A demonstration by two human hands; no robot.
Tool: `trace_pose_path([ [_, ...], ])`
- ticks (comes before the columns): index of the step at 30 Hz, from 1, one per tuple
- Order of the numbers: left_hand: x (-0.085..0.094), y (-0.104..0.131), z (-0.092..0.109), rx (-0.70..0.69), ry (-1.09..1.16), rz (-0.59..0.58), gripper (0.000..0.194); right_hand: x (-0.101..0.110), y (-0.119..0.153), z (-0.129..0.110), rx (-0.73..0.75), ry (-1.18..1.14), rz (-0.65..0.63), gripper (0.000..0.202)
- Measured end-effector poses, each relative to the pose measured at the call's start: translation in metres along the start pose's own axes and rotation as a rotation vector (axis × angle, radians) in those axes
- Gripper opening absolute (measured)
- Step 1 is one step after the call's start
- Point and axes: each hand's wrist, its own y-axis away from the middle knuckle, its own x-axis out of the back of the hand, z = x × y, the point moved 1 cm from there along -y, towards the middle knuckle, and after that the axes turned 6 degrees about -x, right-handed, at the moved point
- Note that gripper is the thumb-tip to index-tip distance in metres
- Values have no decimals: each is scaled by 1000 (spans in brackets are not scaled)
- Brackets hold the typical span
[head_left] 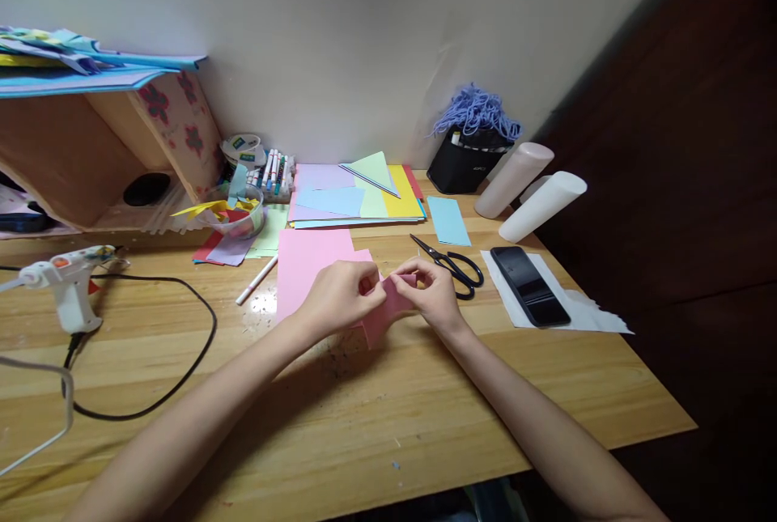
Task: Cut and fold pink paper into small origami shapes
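Near the middle of the wooden table, my left hand pinches the left part of a small pink paper piece. Thumb and fingers of my right hand are closed on the same piece at its upper right. The piece is held slightly tilted above the table. Under and behind my left hand lies a larger pink sheet. Black-handled scissors lie just right of my right hand, blades pointing back left. A white pen rests left of the pink sheet.
A glue gun with a looping black cable stands at left. Coloured papers, a scrap tub and markers lie behind. At right are a phone, two white rolls and a black holder with blue yarn.
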Motion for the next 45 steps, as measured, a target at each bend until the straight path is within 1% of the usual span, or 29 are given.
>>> trace_pose_path([
  [6, 9, -1, -3, -8, 98, 5, 17, 14, -8, 2, 49, 99, 100, 11],
  [9, 13, -1, -5, -3, 132, 3, 16, 23, -14, 5, 21, 82, 182, 14],
  [10, 15, -1, -6, -2, 139, 7, 17, 24, -16, 6, 3, 55, 179, 16],
  [11, 16, -2, -7, -2, 142, 8, 17, 25, -17, 6, -20, 19, 146, 19],
  [12, 17, -2, -9, -2, 144, 1, 18, 25, -18, 6, -49, -20, 79, 22],
  [15, 16, -3, -13, -4, 144, -40, 23, 17, -14, 2, -134, -93, -194, 28],
  [16, 15, -3, -15, -7, 146, -53, 23, 14, -12, 1, -144, -91, -251, 28],
  [17, 13, -4, -16, -10, 146, -62, 23, 11, -9, -1, -142, -74, -279, 27],
  [18, 10, -4, -17, -12, 146, -68, 24, 8, -6, -2, -131, -48, -282, 27],
  [22, 1, -4, -18, 11, 136, -57, 23, 2, 3, -3, -85, 43, -198, 26],
  [25, 1, -5, -17, 42, 130, -45, 22, 3, 3, -4, -76, 47, -149, 25],
  [28, 7, -5, -16, 55, 140, -43, 20, 9, 0, -6, -74, 19, -96, 24],
  [32, 20, -5, -16, 60, 170, -50, 18, 19, -6, -7, -86, -31, -29, 25],
  [34, 28, -5, -18, 85, 148, -52, 17, 24, -9, -6, -95, -46, 5, 25],
  [36, 35, -5, -23, 113, 109, -24, 17, 29, -12, -3, -105, -59, 47, 25],
  [38, 40, -5, -26, 115, 85, 43, 18, 30, -15, 0, -125, -72, 69, 26],
  [40, 40, -5, -26, 85, 79, 113, 21, 28, -15, 2, -155, -80, 33, 27],
  [41, 38, -5, -25, 63, 77, 125, 23, 25, -15, 2, -168, -86, -8, 27],
  [42, 34, -5, -24, 38, 76, 112, 24, 22, -13, 1, -179, -94, -50, 28],
  [44, 24, -5, -22, -2, 76, -4, 27, 16, -11, 0, -209, -138, -127, 28],
  [45, 18, -5, -22, 2, 60, -41, 29, 14, -10, 0, -235, -173, -164, 27],
])
